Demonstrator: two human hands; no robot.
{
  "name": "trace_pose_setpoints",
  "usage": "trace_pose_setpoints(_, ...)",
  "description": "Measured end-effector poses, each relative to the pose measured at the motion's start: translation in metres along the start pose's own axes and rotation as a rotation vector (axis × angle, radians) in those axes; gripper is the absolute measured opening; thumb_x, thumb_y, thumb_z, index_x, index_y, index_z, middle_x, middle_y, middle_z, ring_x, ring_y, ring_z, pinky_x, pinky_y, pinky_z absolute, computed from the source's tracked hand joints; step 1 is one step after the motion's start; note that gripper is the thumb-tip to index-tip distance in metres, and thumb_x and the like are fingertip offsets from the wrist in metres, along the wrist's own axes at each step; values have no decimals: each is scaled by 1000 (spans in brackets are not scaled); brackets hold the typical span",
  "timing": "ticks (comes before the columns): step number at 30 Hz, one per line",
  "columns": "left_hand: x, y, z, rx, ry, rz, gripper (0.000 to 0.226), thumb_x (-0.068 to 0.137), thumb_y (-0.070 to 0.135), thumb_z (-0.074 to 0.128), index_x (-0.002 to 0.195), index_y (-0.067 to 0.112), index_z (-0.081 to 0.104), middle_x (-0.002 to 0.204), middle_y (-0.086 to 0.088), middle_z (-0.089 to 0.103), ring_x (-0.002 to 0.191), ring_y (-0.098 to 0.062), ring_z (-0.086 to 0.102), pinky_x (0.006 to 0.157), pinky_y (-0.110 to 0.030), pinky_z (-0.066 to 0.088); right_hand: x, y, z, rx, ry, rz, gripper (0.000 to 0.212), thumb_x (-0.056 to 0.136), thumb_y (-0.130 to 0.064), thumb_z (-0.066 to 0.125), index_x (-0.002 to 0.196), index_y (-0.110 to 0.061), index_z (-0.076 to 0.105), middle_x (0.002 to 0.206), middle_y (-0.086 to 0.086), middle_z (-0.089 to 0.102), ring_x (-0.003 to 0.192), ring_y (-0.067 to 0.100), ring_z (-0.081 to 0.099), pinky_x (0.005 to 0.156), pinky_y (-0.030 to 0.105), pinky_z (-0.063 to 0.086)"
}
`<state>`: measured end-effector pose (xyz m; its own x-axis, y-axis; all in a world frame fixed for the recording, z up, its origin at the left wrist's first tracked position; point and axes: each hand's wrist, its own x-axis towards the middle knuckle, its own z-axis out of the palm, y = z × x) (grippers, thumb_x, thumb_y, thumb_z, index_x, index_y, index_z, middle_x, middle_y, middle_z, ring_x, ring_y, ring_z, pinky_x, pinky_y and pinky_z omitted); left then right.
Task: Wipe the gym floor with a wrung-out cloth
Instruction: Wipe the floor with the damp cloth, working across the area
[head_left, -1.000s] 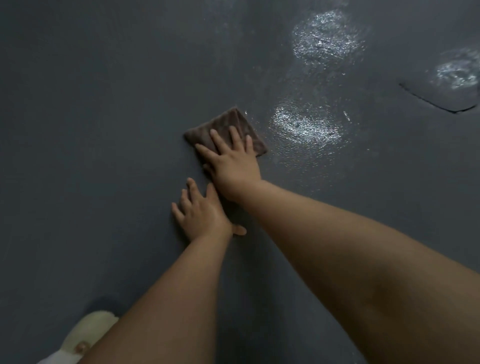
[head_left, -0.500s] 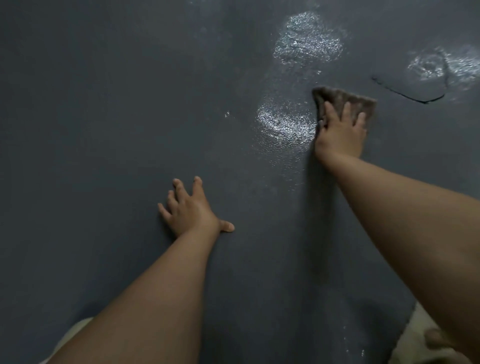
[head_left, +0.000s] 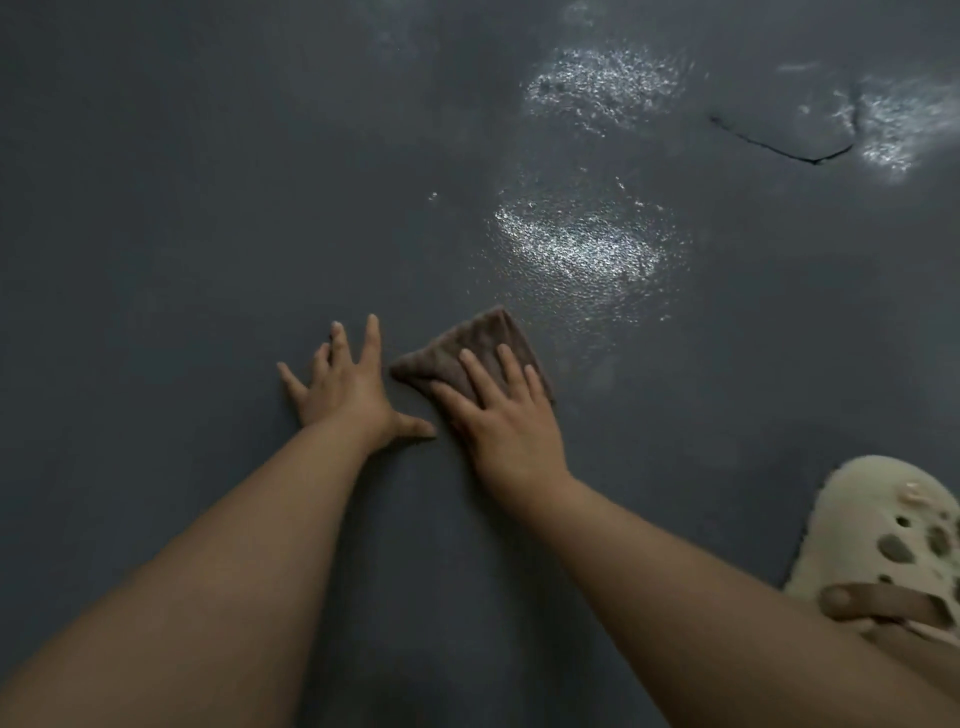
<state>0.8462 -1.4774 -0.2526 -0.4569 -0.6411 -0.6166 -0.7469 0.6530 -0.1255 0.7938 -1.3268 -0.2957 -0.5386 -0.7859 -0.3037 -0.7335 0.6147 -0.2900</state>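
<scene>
A folded brown cloth (head_left: 467, 345) lies flat on the dark grey gym floor (head_left: 182, 234). My right hand (head_left: 506, 421) presses on it with straight, spread fingers and covers its near half. My left hand (head_left: 345, 392) rests flat on the bare floor just left of the cloth, fingers spread, thumb pointing toward the right hand. It holds nothing.
Wet shiny patches (head_left: 576, 244) glisten on the floor beyond the cloth and further back at the right. A dark crack (head_left: 779, 148) runs through the floor at the upper right. A cream perforated clog (head_left: 883, 535) on my foot stands at the lower right.
My right hand has slid the cloth from the far right, near the crack, back toward me and leftward, up beside my left hand. The left hand has stayed planted.
</scene>
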Motion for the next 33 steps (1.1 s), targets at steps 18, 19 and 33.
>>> trace_pose_setpoints(18, -68, -15, 52, -84, -2, -24, 126, 60, 53, 82, 149, 34, -4, 157, -8, -11, 145, -28, -3, 117, -47, 2, -24, 45, -11, 155, 166, 606, 51, 100, -31, 34, 149, -38, 19, 160, 0, 2, 144, 39, -5, 114, 51, 0)
trace_pose_setpoints(19, -71, -20, 55, -96, -13, -52, 126, 60, 52, 82, 150, 32, -5, 157, -9, -12, 145, -29, -3, 117, -47, 2, -26, 25, -6, 137, 132, 496, 52, 100, -30, 34, 148, -39, 19, 160, 1, 2, 143, 40, -5, 114, 52, 0)
trace_pose_setpoints(33, -90, -68, 81, -92, -66, -226, 130, 58, 49, 85, 151, 21, -1, 157, -17, 1, 145, -31, 10, 116, -49, 2, -58, -53, 34, -27, -90, -309, 46, 100, -34, 32, 146, -40, 28, 159, 2, 10, 144, 40, -2, 114, 49, -4)
